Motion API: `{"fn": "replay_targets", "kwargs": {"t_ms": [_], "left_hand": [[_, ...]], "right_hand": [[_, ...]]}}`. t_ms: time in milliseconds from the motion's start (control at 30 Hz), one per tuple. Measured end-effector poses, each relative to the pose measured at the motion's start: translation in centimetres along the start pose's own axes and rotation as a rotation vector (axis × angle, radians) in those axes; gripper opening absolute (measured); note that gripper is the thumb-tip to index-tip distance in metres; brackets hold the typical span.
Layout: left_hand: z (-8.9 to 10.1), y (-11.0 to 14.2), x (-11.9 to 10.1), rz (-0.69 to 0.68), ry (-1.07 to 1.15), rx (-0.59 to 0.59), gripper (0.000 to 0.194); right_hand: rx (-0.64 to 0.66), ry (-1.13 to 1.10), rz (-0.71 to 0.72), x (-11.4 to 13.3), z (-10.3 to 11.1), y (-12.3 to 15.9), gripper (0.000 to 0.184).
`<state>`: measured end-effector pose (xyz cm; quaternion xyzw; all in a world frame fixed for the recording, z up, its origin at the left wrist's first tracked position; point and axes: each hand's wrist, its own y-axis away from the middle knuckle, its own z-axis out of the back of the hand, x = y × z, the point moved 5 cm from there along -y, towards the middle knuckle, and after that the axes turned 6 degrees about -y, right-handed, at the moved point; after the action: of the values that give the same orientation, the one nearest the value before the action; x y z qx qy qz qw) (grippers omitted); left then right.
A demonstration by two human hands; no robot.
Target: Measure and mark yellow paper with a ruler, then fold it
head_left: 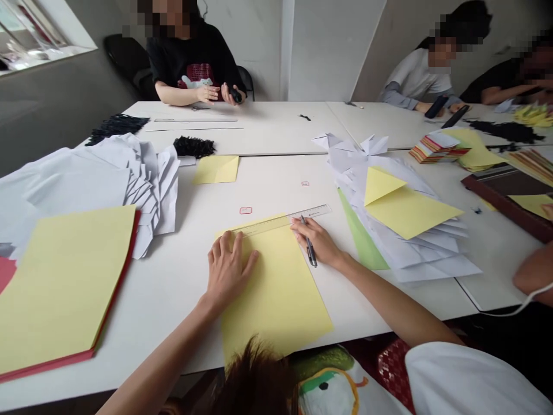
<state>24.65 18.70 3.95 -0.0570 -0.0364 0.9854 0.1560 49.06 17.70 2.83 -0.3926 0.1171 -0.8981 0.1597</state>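
Well, your left hand (228, 271) rested on the yellow paper sheet (270, 300), which lay on the white bench (181, 288) directly beneath it.

Its fingers (227, 245) were spread apart and flat against the sheet, while your right hand (315, 242) gripped a pen (309, 249), its fingertips (295, 221) touching a clear ruler (276, 223) laid across the sheet's far end.

Joined white tables (173, 300); grey wall (56, 109), window (38, 34) upper left; black chair (125, 60) behind.
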Motion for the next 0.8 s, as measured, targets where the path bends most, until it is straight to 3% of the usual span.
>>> {"fn": "replay_targets", "kwargs": {"t_ms": [800], "left_hand": [[1.0,-2.8,-0.1,-0.082,-0.091,-0.044,0.069]], "right_hand": [[0.012,0.007,-0.058,-0.7,1.0,-1.6,0.026]]}}
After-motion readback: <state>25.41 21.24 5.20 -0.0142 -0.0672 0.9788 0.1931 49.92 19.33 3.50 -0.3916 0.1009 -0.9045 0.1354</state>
